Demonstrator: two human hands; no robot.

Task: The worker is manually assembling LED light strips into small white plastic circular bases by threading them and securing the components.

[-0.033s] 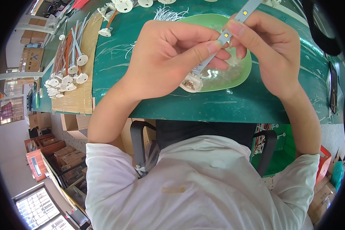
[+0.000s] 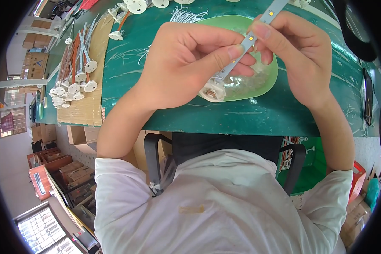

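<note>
- Two bare hands meet over a green work table (image 2: 258, 116), both pinching the same thin LED strip (image 2: 246, 45), a pale narrow board with small yellow chips along it.
- The left hand (image 2: 186, 63) comes in from the lower left; its thumb and fingers are closed on the middle of the strip, the thumb tip lying on top of it.
- The right hand (image 2: 298, 55) comes in from the lower right; its fingertips are pressed together on the strip a little higher up, just beside the left thumb.
- The strip runs on a slant from the upper right, past the right fingers, down to a white round end cap (image 2: 212, 91) at its lower end, which hangs just below the left hand.
- Under the hands lies a light green shallow dish (image 2: 271, 80); the end cap sits over its near rim, though contact cannot be told.
- To the left, on a sheet of brown cardboard (image 2: 86, 108), lies a row of finished strips with white round caps (image 2: 74, 82).
- More white caps (image 2: 136, 6) sit at the far edge of the table.
- A white shirt (image 2: 216, 203) fills the lower part of the view.
</note>
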